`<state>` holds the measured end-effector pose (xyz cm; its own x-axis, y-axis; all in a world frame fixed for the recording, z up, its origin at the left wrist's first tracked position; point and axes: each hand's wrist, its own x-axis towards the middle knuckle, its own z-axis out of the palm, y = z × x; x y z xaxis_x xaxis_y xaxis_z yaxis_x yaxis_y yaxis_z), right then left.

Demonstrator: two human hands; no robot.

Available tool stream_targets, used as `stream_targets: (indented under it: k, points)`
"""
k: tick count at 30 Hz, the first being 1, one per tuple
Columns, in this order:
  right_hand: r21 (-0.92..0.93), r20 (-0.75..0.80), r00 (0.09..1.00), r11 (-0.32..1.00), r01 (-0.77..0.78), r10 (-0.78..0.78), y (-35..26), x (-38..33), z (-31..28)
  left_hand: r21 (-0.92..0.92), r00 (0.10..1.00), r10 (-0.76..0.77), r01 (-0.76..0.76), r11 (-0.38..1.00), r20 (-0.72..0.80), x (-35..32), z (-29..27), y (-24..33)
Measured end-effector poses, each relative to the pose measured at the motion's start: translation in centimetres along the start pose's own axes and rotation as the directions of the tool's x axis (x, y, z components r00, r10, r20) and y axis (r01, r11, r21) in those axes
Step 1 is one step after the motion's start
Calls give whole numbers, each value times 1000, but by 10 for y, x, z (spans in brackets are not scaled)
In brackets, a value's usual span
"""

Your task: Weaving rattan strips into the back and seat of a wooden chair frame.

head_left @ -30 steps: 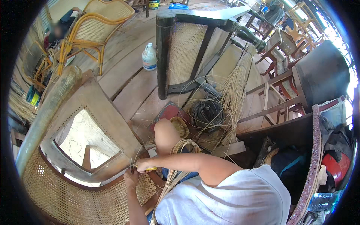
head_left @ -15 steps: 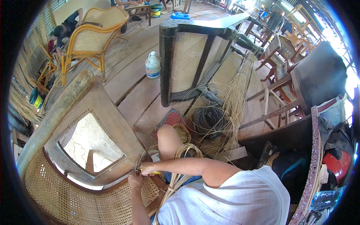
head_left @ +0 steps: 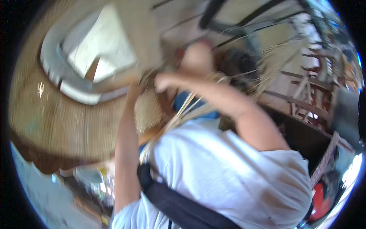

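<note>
I am working with both bare hands at the cane chair [head_left: 72, 131], which is lying to my left, its woven surface curving around the wooden frame [head_left: 143, 34] and its large opening. My left hand [head_left: 134, 91] is resting at the chair's frame, by the corner nearest me; blur is hiding the fingers, so I cannot tell whether they are spread or clamped on anything. My right hand [head_left: 164, 82] is hovering just right of that corner of the chair, looking curled, but I cannot tell what, if anything, it is gripping. Thin strands [head_left: 148, 76] are showing faintly between my hands. Right of the chair, a bundle of pale cane [head_left: 177, 120] is slanting past my white shirt [head_left: 228, 168]; farther right of the chair, a dark coil [head_left: 240, 63] is sitting beside loose pale strands [head_left: 268, 72]
</note>
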<state>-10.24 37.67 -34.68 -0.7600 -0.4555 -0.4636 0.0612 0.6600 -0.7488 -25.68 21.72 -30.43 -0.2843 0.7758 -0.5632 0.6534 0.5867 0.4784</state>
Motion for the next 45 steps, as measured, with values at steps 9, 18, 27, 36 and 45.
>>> stream_targets:
  k: [9,18,27,36,45]
  points:
    - [152,-24,791,784,-602,612,-167,-83,-74,-501,933,-358,321,804,24,-42,-11,21]
    - [290,-74,829,807,-515,555,-150,-89,-59,-144,951,-288,271,952,-115,-43,-8,24]
    - [326,-56,823,789,-521,566,-146,-93,-64,-487,894,-397,446,751,208,-42,-27,20]
    - [344,-32,806,763,-547,591,-144,-94,-62,-417,892,-413,451,789,183,-50,-40,38]
    - [370,-32,796,747,-552,604,-143,-91,-61,-354,888,-426,459,815,172,-40,-29,20]
